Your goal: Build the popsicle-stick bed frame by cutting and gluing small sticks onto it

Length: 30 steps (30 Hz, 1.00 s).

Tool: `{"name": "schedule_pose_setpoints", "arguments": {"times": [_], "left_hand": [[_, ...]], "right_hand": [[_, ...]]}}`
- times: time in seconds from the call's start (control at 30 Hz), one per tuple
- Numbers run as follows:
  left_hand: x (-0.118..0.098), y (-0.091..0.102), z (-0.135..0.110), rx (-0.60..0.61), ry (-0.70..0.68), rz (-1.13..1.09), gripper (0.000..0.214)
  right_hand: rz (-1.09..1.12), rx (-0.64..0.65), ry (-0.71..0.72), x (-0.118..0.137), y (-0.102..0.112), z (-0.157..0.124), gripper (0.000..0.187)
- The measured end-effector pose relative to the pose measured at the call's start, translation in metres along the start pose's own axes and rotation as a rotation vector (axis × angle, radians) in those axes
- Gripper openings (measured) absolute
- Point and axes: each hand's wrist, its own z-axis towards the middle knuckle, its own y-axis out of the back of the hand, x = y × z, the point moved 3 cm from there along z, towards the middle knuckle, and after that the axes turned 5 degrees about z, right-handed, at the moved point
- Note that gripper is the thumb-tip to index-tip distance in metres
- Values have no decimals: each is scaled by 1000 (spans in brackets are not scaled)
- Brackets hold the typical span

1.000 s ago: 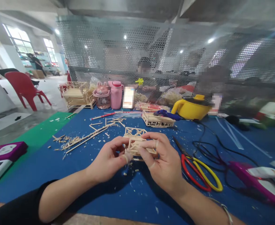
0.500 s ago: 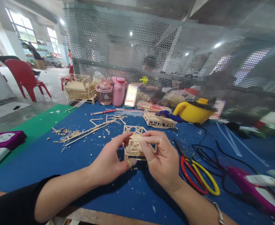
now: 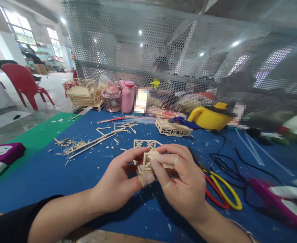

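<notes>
Near the middle of the work surface I hold a small model built of thin wooden sticks [image 3: 149,156], with a lattice-like railing showing behind my fingers. My left hand [image 3: 119,180] grips its left side, fingers on top and thumb at the lower front. On the other side, my right hand [image 3: 185,173] pinches the model between thumb and fingers; its contact points are partly covered. Some fingertips on both hands have wrappings. To the right lie scissors with one red and one yellow handle [image 3: 228,185], their blades partly hidden behind my right hand.
Loose sticks [image 3: 95,145] and scraps lie left of centre on the blue mat [image 3: 87,175]. Behind stand a stick-built tray-like piece [image 3: 173,127], a pink bottle [image 3: 128,98] and a yellow pot [image 3: 209,118]. Black cables [image 3: 224,165] run at right. A person sits beyond the perforated screen [image 3: 118,44].
The model has turned and tilted in my hands, showing a corner post. My right hand has moved slightly to the right, and my left thumb has shifted along the lower front.
</notes>
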Motion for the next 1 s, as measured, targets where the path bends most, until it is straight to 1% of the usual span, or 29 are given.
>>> {"name": "schedule_pose_setpoints", "arguments": {"times": [0.1,0.2,0.37,0.73,0.9,1.0], "left_hand": [[-1,1,1,-11,-8,-35,37],[-5,3,1,-49,-32,8,29],[-11,2,2,-34,-30,57,29],[-12,3,5,-31,41,-41,22],[-10,4,4,-42,100,-90,21],[-10,4,4,-70,120,-60,20]], "right_hand": [[-13,-1,1,-1,-1,2,15],[-15,-5,4,-1,-2,3,15],[-26,-16,6,1,-3,2,14],[-23,-54,-64,1,-4,1,12],[-6,-29,-65,1,-5,2,10],[5,-28,-45,2,-5,3,11]]}}
